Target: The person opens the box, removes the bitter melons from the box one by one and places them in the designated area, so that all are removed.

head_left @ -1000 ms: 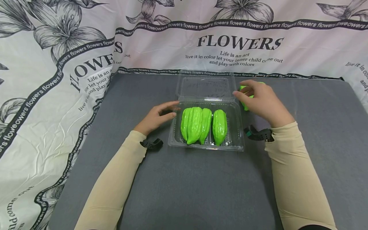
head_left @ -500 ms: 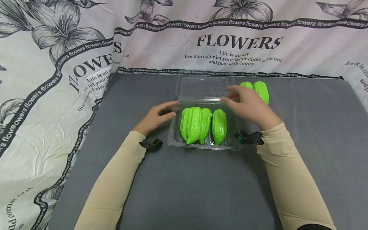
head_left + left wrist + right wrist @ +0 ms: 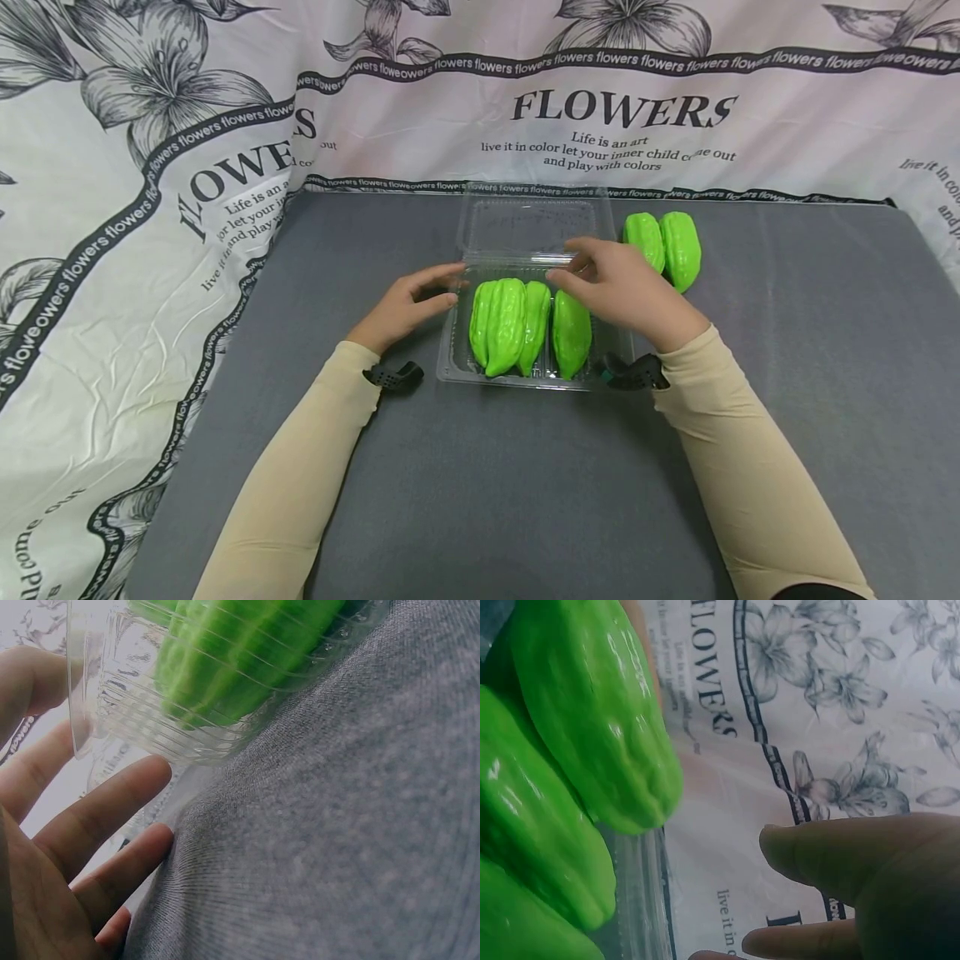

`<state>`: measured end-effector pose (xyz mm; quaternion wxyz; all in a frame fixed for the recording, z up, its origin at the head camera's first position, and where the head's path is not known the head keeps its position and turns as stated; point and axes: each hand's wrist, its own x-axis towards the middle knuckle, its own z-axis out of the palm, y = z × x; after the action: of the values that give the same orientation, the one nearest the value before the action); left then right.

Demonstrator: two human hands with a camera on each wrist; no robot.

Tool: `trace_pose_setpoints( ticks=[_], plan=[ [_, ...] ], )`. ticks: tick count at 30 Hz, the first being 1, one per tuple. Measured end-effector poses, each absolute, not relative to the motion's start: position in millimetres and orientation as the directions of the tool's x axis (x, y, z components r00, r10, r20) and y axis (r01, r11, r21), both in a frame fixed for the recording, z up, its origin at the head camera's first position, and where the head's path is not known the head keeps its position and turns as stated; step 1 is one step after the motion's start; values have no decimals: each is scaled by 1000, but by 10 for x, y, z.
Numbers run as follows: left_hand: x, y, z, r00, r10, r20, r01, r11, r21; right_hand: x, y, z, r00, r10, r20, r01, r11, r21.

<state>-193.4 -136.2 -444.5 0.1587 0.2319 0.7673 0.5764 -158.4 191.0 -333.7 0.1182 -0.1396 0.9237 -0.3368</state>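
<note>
A clear plastic clamshell box lies with its lid folded back. Several glossy, ribbed green vegetables like bitter melons fill part of its base; three lie together around one bitter melon, and another bitter melon sits apart on the right. My left hand is at the box's left side, fingers extended by the rim; firm contact is hard to tell. Over the box's right part hovers my right hand, fingers slightly bent with nothing between them. It partly covers the rightmost bitter melon.
Two more bitter melons, one nearer the box and one farther right, lie on the grey tabletop behind my right hand. A white flower-printed cloth hangs along the back and left.
My right hand has moved left and slightly nearer, from above the two loose bitter melons to over the box, uncovering them. My left hand and the box have stayed put.
</note>
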Motion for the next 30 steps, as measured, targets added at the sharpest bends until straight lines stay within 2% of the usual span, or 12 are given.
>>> trace_pose_setpoints(
  ticks=[19,30],
  plan=[
    [-1945,-1366,-4467,-848,530,19,181,257,949,-1482,1617,-3461,-890,-444,-106,-295,736,-609],
    [-1937,-1365,-4457,-844,535,25,188,252,949,-1440,1508,-3527,-884,-437,-165,-262,757,-598]
  ],
)
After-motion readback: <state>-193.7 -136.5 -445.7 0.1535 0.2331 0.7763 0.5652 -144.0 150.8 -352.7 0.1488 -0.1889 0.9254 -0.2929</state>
